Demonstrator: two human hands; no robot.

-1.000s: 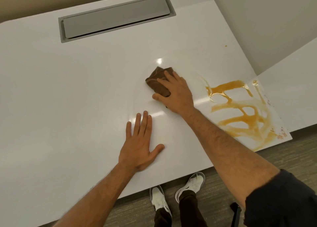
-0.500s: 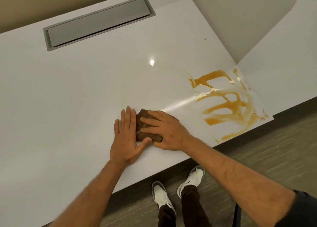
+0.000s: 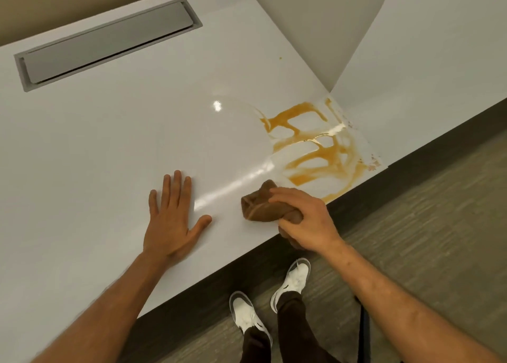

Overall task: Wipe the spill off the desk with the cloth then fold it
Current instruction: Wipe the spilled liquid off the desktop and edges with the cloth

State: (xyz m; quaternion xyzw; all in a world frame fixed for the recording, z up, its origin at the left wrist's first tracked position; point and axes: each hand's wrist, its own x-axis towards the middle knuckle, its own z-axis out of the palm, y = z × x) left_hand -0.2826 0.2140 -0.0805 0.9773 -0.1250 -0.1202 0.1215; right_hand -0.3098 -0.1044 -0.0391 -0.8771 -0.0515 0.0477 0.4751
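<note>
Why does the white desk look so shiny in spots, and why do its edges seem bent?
Head view: a ceiling light mirrors as a bright dot and a streak on the glossy desk, running between the left hand and the cloth; the wide-angle lens bows the straight desk edges; focus is fairly sharp, shadows soft.

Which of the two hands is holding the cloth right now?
The right hand grips the bunched brown cloth near the desk's front edge; the left hand lies flat, fingers spread, on bare desk.
</note>
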